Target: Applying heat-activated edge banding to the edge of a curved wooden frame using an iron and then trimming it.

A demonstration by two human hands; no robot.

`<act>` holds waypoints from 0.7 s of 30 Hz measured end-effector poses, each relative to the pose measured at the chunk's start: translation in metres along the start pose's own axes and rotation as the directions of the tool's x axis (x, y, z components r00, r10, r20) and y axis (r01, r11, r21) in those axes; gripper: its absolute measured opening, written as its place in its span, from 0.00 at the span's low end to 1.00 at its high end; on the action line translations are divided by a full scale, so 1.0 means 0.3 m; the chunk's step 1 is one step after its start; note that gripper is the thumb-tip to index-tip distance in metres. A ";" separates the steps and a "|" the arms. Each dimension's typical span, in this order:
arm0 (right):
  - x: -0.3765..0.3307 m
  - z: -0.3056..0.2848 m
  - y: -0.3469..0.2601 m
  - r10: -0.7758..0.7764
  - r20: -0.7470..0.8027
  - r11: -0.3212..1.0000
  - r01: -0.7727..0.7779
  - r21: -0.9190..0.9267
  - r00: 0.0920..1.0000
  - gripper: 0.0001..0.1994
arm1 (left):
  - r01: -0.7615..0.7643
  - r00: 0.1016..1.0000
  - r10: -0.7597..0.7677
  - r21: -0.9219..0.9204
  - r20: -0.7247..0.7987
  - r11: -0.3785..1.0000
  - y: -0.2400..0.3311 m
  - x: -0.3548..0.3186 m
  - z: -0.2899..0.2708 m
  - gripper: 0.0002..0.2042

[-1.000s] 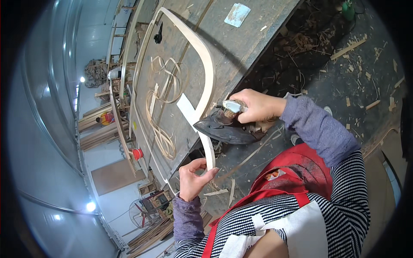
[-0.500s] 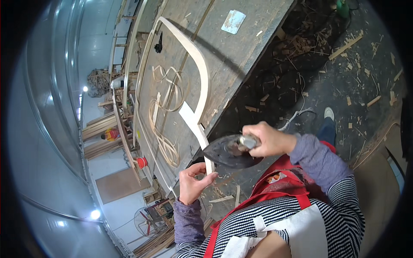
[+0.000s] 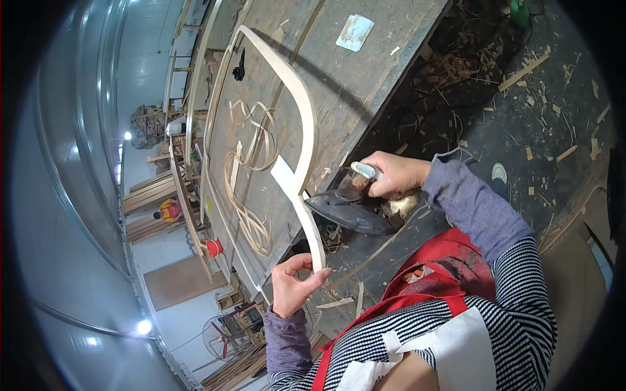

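A curved pale wooden frame piece (image 3: 305, 117) lies on the workbench, its near end reaching past the bench edge toward me. My left hand (image 3: 295, 284) pinches that near end between thumb and fingers. In my right hand (image 3: 394, 173) is the handle of a worn, dark clothes iron (image 3: 357, 215). The iron is tilted, and its tip lies against or very close to the right edge of the wood, near the bench edge; I cannot tell whether it touches. Thin loops of wood edging strip (image 3: 251, 221) lie on the bench left of the frame piece.
The dark workbench (image 3: 365, 72) carries a pale blue square pad (image 3: 355, 32) and a small black object (image 3: 239, 65). Wood scraps and a stick (image 3: 523, 72) litter the floor at right. A red bucket (image 3: 214, 247), stacked boards and a distant person in yellow and red (image 3: 169, 210) are at left.
My right hand has moved the iron up and away along the wood, toward the bench edge, and its tilt has changed. My left hand stays at the wood's end, slightly lower.
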State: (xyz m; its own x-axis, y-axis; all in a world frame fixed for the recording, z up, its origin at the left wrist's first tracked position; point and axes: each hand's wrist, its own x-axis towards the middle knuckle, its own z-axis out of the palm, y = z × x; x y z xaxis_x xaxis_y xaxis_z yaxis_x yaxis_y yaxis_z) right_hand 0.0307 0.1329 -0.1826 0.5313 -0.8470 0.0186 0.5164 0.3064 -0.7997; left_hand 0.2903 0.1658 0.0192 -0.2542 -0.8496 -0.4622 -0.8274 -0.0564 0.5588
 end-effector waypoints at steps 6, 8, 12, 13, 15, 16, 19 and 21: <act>0.012 0.025 0.012 -0.095 -0.052 0.992 0.090 -0.087 0.994 0.13 | -0.060 0.998 0.061 0.092 -0.005 0.994 -0.026 0.005 0.005 0.15; 0.034 0.017 0.003 -0.139 -0.075 0.980 0.126 -0.153 0.987 0.13 | -0.030 1.000 0.031 0.062 -0.005 0.998 -0.033 0.006 0.006 0.15; 0.018 0.027 -0.012 -0.116 -0.084 0.975 0.097 -0.198 0.990 0.13 | -0.002 1.000 0.002 0.046 -0.015 0.999 -0.036 0.009 0.006 0.14; 0.003 0.039 -0.014 -0.108 -0.083 0.976 0.090 -0.198 0.991 0.13 | -0.007 1.000 0.008 0.056 -0.005 0.998 -0.037 0.010 0.007 0.13; -0.044 0.083 -0.010 -0.284 -0.079 0.890 0.232 -0.393 0.956 0.12 | -0.012 1.000 0.012 0.058 0.004 0.998 -0.038 0.012 0.008 0.12; -0.068 0.109 -0.006 -0.396 -0.055 0.816 0.323 -0.480 0.917 0.12 | 0.008 1.000 -0.009 0.057 0.012 0.998 -0.039 0.013 0.008 0.12; -0.139 0.186 0.012 -0.382 -0.099 0.796 0.273 -0.540 0.919 0.12 | 0.050 0.998 -0.051 0.050 0.030 0.997 -0.043 0.019 0.007 0.12; -0.176 0.237 0.039 -0.386 -0.117 0.783 0.258 -0.566 0.915 0.13 | -0.003 0.999 0.000 0.073 0.038 0.997 -0.044 0.026 0.006 0.12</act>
State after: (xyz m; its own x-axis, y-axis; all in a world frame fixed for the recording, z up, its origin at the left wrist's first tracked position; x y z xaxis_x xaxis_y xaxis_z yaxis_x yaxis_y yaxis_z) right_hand 0.0564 0.2121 -0.1503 0.2086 -0.9440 0.2558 0.1619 -0.2246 -0.9609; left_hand 0.2985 0.1610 0.0070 -0.2728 -0.8290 -0.4882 -0.8612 -0.0157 0.5079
